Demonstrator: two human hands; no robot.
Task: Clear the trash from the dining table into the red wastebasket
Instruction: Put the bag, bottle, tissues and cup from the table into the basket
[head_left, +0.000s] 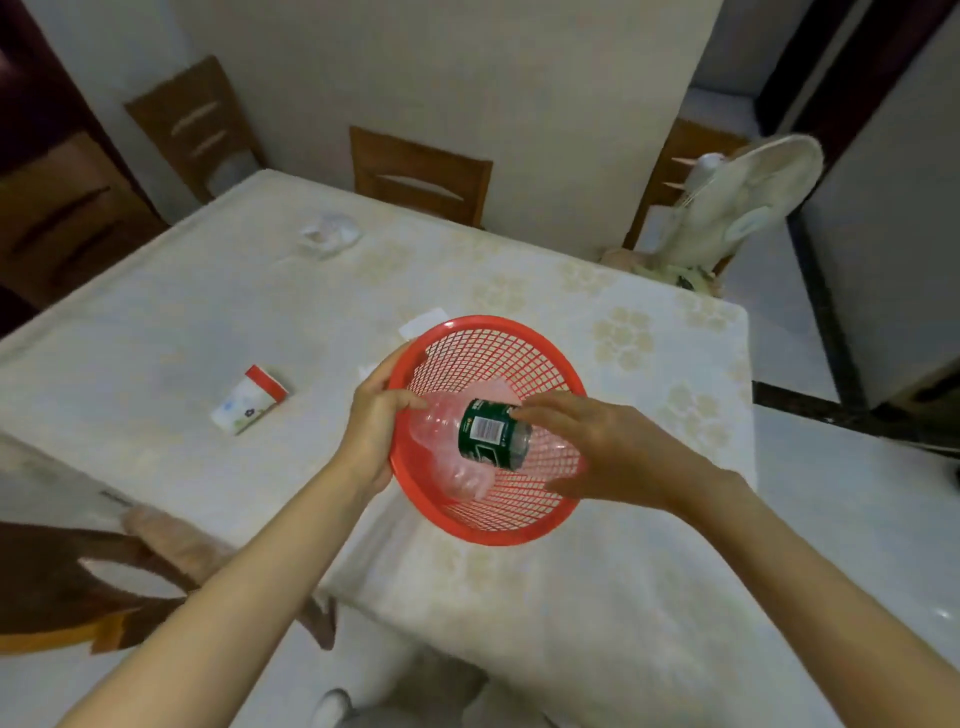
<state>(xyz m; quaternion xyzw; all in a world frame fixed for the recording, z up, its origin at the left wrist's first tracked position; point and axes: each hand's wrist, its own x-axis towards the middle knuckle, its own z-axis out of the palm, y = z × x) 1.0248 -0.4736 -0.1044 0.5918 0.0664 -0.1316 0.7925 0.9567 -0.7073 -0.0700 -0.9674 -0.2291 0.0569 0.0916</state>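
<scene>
Left hand (371, 431) clasps the red wastebasket (540, 358) rim while the right hand (597, 452), fingers loosened, releases a crushed plastic bottle (483, 431) lying crosswise just left of it.

Wide open tabletop (156, 322) on the left half: only a flattened paper cup (250, 399) near the left edge and crumpled plastic (329, 235) toward the far edge. The red wastebasket (540, 525) blocks the near right side.
</scene>
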